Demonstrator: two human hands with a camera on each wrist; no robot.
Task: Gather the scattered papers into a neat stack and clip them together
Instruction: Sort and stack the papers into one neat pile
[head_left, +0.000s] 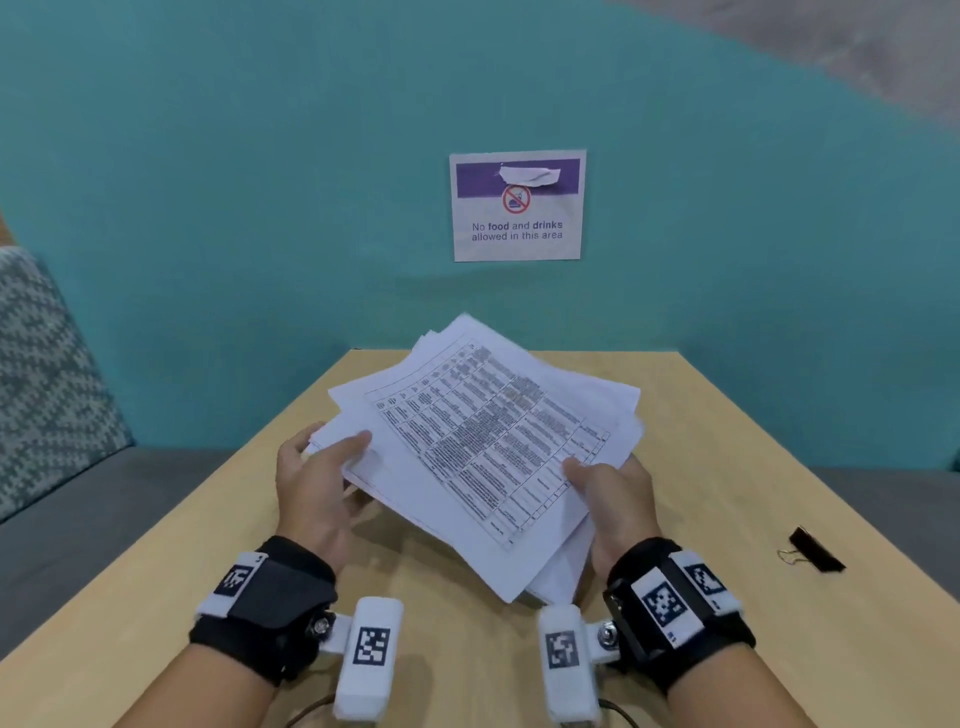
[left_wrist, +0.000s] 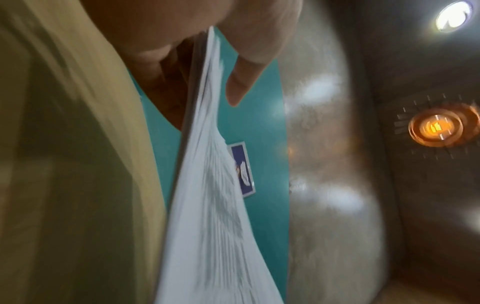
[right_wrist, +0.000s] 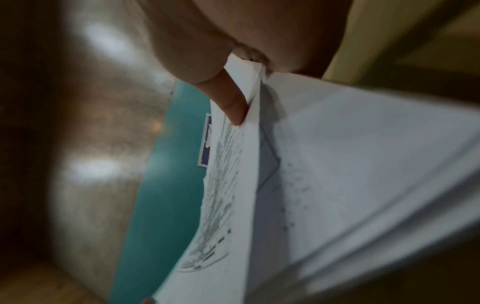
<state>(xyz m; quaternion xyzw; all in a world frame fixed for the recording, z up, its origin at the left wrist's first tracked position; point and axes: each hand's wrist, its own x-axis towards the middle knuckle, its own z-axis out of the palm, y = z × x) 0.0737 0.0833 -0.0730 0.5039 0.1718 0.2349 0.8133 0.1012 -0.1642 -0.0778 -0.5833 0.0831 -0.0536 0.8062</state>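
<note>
Both hands hold a loose bundle of papers (head_left: 483, 441) lifted above the wooden table (head_left: 727, 467), its sheets fanned out of line and the top one printed with a table of text. The left hand (head_left: 317, 488) grips the bundle's left edge, thumb on top and fingers beneath; the left wrist view shows the thumb (left_wrist: 249, 61) pressed on the sheets. The right hand (head_left: 615, 501) pinches the bundle's near right edge the same way, thumb on top. A black binder clip (head_left: 815, 550) lies on the table, well apart to the right of the papers. Behind the papers, a no-food notice (head_left: 518, 206) hangs on the teal wall.
</note>
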